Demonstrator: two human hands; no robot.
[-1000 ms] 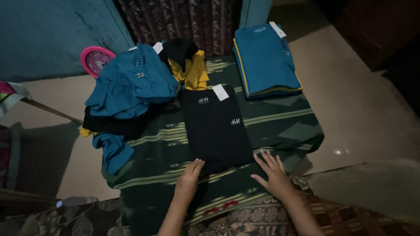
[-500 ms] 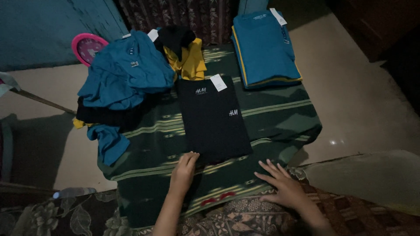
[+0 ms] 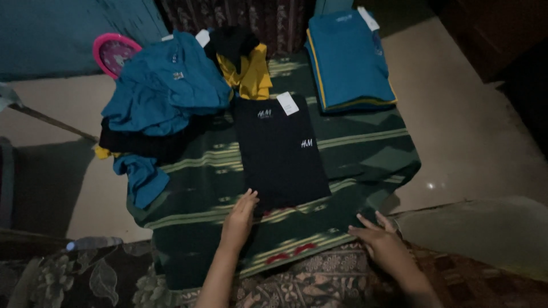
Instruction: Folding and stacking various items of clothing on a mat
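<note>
Left hand: the left hand [image 3: 240, 219] reaches forward with a straight wrist, palm down, fingers [image 3: 249, 199] held together and laid flat, their tips touching the near left corner of the black shirt [image 3: 279, 154].
Right hand: the right hand [image 3: 381, 242] lies palm down on the near edge of the green striped cloth [image 3: 365, 154], fingers [image 3: 363, 223] slightly spread and pointing left; it holds nothing and is well apart from the black shirt.
Black shirt: one, folded into a tall rectangle, lying flat in the middle of the green striped cloth with a white tag [image 3: 287, 103] at its far end.
Folded stack: one neat stack of teal shirts [image 3: 349, 60] at the far right corner of the cloth.
Loose pile: one heap of unfolded clothes [image 3: 165, 97] at the far left, teal on top, black beneath; one yellow garment [image 3: 249, 74] just beside it.
Other: one pink round object [image 3: 113, 52] on the floor behind the heap.
</note>
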